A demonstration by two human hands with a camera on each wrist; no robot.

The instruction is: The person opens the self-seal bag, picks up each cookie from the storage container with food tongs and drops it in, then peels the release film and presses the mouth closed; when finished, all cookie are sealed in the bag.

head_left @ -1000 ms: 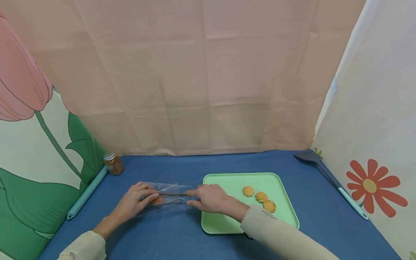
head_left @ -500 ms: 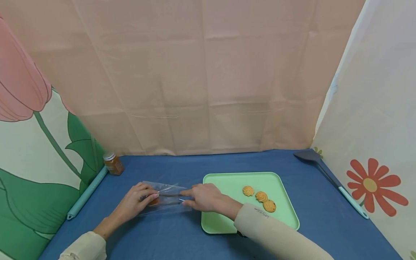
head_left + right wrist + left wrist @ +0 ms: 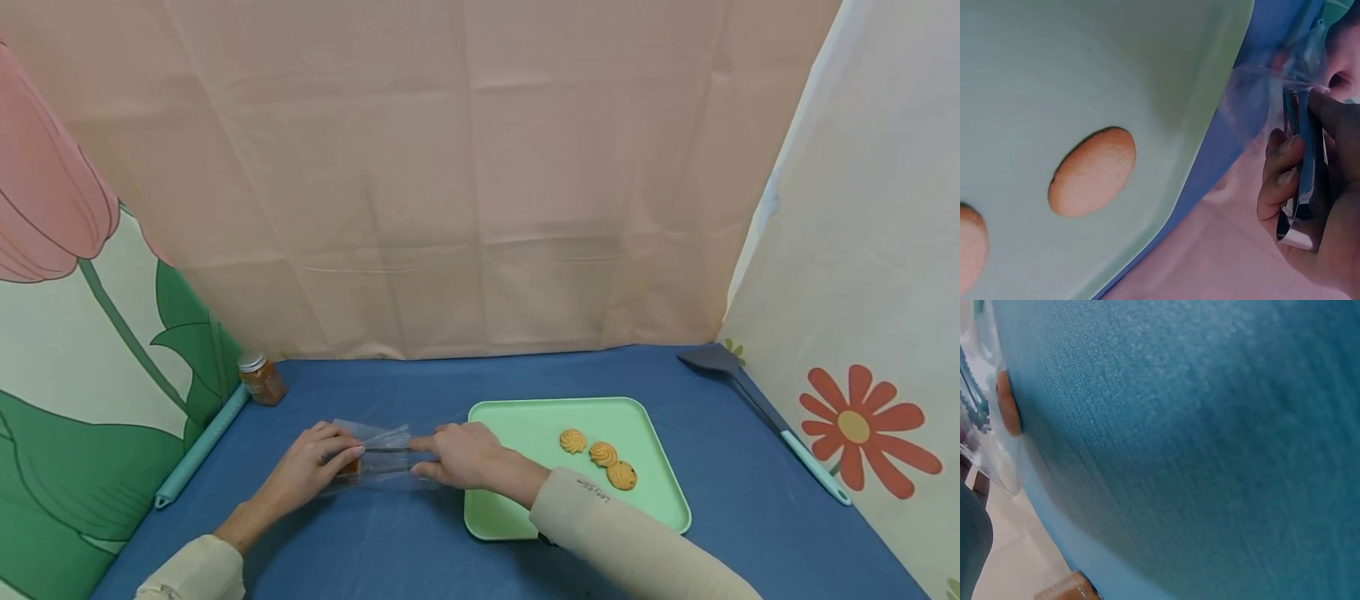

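Observation:
A clear plastic bag (image 3: 390,437) lies stretched between my two hands at the left of the tray. My left hand (image 3: 318,458) pinches its left part between thumb and fingers. With my right hand (image 3: 465,457) I grip metal tongs (image 3: 1305,156), whose bent end sits in the palm and whose arms reach into the bag. A cookie (image 3: 1008,403) is inside the bag, low and close to the blue cloth in the left wrist view. In the head view this cookie (image 3: 350,469) shows beside my left thumb; the tongs' tips are hidden there by the left fingers.
The green tray (image 3: 525,417) holds three cookies (image 3: 603,454) on its right half. A jar with a silver lid (image 3: 261,379) and a teal roll (image 3: 201,447) stand along the left edge. A dark spatula (image 3: 761,412) lies along the right edge.
My right hand has moved left with the tongs, toward the left hand. The bag has bunched up shorter between the hands. The left hand has hardly moved.

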